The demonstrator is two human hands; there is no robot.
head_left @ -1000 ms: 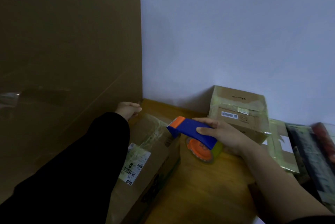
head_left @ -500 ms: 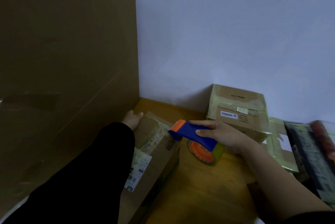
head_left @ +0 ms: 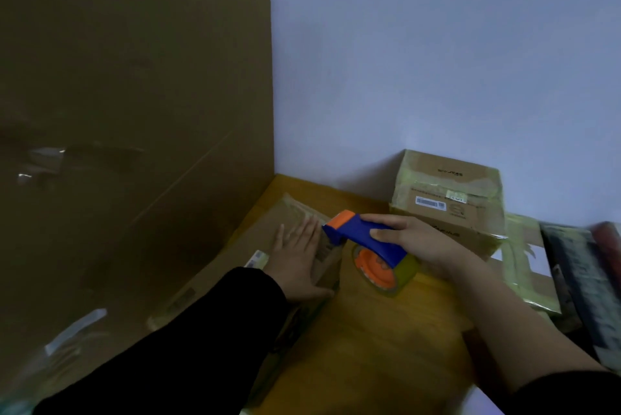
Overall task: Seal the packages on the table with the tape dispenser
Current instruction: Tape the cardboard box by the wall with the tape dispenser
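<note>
**On the near box, a flat palm and a dispenser ready at the edge**

Nearest the camera, two dark-sleeved arms reach over the wooden table (head_left: 369,347). The left hand (head_left: 299,256) lies flat, fingers straight and together, and presses down on the right end of a long, low cardboard box (head_left: 228,267). This box lies along the table's left side and bears a pale label (head_left: 257,258). Just beside that hand, the right hand (head_left: 426,243) has its fingers curled round the blue handle of the tape dispenser (head_left: 366,240). The dispenser's orange nose sits at the box's upper right edge. Its roll on an orange hub (head_left: 379,270) hangs beside the box wall, just above the table.

The step in hand looks like the start of a strip on this box, with the palm steadying it. The next move probably calls for pressing the nose firmly onto the cardboard so the tape end bites, then drawing it along the seam while the left hand holds the box still. Whether any tape is already stuck down is too dim to tell.

Further back a second box (head_left: 450,199) stands against the wall (head_left: 437,45), with yellowish tape across it. To its right lie a pale flat mailer (head_left: 524,263) and darker, blurred parcels (head_left: 571,280). A tall cardboard sheet (head_left: 134,78) fills the left.
</note>
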